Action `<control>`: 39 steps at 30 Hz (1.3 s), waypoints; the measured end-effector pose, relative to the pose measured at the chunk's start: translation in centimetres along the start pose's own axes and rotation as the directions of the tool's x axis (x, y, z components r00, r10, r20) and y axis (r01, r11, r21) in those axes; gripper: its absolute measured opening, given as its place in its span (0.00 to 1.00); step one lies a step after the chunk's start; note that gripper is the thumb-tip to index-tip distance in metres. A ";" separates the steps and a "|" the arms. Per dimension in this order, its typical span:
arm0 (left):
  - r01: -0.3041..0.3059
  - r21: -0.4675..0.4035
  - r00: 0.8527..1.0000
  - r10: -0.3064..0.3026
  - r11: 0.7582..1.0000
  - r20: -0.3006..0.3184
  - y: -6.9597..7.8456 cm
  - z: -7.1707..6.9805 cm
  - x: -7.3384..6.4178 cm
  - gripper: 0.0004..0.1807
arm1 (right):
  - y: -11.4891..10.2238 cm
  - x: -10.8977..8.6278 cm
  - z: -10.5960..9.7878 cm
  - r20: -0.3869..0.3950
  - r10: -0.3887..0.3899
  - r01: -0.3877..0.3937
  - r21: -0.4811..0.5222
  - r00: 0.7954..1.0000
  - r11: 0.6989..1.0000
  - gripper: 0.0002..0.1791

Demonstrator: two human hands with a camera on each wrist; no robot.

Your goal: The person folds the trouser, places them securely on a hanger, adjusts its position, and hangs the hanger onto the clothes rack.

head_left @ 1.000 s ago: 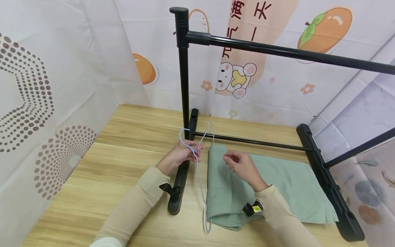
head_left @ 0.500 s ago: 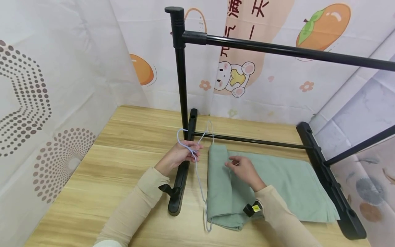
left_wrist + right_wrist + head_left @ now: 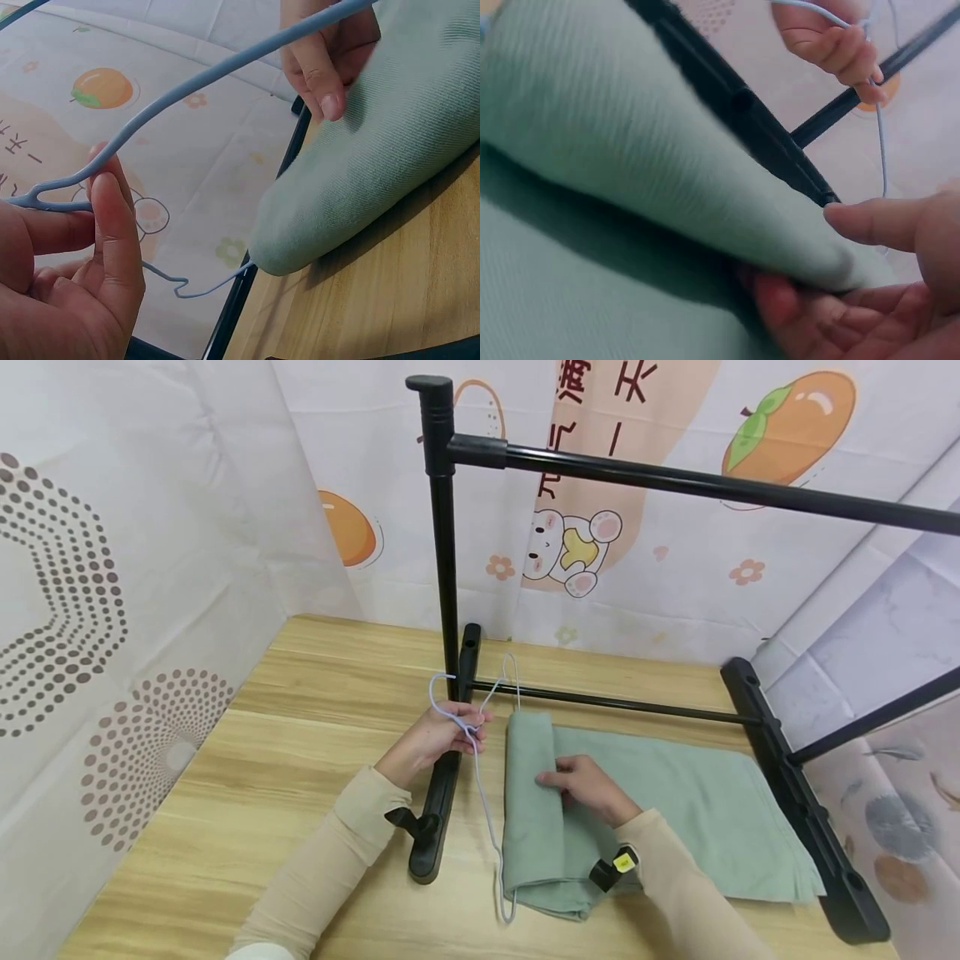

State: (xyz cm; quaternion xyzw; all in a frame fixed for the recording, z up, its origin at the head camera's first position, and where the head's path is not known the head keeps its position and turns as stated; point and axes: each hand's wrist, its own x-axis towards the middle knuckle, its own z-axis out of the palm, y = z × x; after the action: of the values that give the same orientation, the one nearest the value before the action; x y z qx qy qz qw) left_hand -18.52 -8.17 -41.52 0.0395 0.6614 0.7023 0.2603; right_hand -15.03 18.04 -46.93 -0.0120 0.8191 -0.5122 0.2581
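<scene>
In the head view my left hand grips a light blue wire hanger at the neck, just below its hook. The hanger's bottom bar is hidden inside a sage-green folded cloth, which wraps over it at the left end. My right hand pinches the free edge of that folded-over flap. In the right wrist view the thumb lies above the flap while the fingers reach beneath it. The left wrist view shows thumb and fingers of the left hand around the hanger's wire.
A black garment rack stands over the cloth, with a top rail, a left post, a low crossbar and two feet on the wooden table. Printed curtains enclose the back and sides.
My right hand has lowered toward the flap's edge, and its fingers now hold the cloth there. The left hand and hanger have stayed nearly in place.
</scene>
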 end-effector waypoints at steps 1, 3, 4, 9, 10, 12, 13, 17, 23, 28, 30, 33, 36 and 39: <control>-0.002 -0.002 1.000 0.002 1.000 -0.004 0.0 0.0 0.0 0.20 | 0.1 0.1 0.0 0.021 0.009 -0.010 0.042 1.000 0.999 0.14; -0.003 -0.006 1.000 0.003 1.000 -0.007 0.0 0.0 0.0 0.19 | 0.1 0.1 0.0 0.050 0.023 -0.029 0.105 0.998 0.994 0.13; -0.002 -0.012 1.000 0.002 1.000 -0.009 0.0 0.0 0.0 0.19 | 0.1 0.2 0.1 0.061 0.027 -0.035 0.127 0.998 0.991 0.14; 0.013 -0.045 1.000 -0.014 0.999 -0.016 -0.1 0.0 0.2 0.18 | -0.4 -0.1 0.7 0.025 0.016 -0.020 0.162 1.000 0.987 0.16; 0.016 -0.052 1.000 -0.017 0.999 -0.020 -0.1 0.0 0.3 0.18 | -0.7 -0.1 0.8 0.012 0.013 -0.015 0.172 1.000 0.985 0.15; 0.012 -0.053 1.000 -0.013 0.999 -0.026 -0.1 0.1 0.2 0.19 | -1.2 -0.3 1.1 -0.017 0.006 -0.003 0.184 1.000 0.983 0.14; 0.011 -0.054 0.999 -0.013 0.998 -0.030 -0.1 0.1 0.2 0.19 | -1.5 -0.3 1.2 -0.030 0.002 0.004 0.187 1.000 0.982 0.14; 0.008 -0.058 0.999 -0.010 0.998 -0.034 0.2 0.2 0.2 0.19 | -2.8 -0.7 1.6 -0.071 -0.034 0.046 0.183 0.997 0.982 0.12; -0.031 -0.053 0.999 0.031 0.998 0.008 0.6 0.6 0.2 0.18 | -4.4 -1.6 2.0 -0.096 -0.041 0.059 0.189 0.994 0.980 0.13; -0.038 -0.067 0.998 0.042 0.997 0.051 0.9 0.9 0.2 0.17 | -5.6 -2.6 1.8 -0.112 -0.059 0.080 0.189 0.992 0.979 0.11; -0.038 -0.078 0.997 0.043 0.996 0.061 1.0 0.9 0.2 0.17 | -5.9 -2.9 1.6 -0.120 -0.067 0.089 0.185 0.990 0.979 0.10; -0.043 -0.116 0.995 0.053 0.992 0.081 1.1 1.0 0.1 0.19 | -6.4 -3.2 1.4 -0.124 -0.076 0.100 0.200 0.989 0.975 0.10; -0.049 -0.159 0.992 0.066 0.986 0.108 1.1 1.1 0.1 0.21 | -7.0 -3.8 1.1 -0.124 -0.090 0.117 0.231 0.988 0.966 0.10; -0.059 -0.179 0.988 0.083 0.982 0.128 1.2 1.2 0.0 0.22 | -7.7 -4.5 0.9 -0.132 -0.103 0.134 0.256 0.986 0.957 0.14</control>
State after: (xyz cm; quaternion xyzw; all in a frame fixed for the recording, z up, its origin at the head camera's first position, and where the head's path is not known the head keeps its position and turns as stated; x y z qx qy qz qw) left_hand -18.39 -7.05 -40.24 0.0877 0.5762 0.7623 0.2816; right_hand -12.61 14.87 -38.88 0.0034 0.7551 -0.6311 0.1775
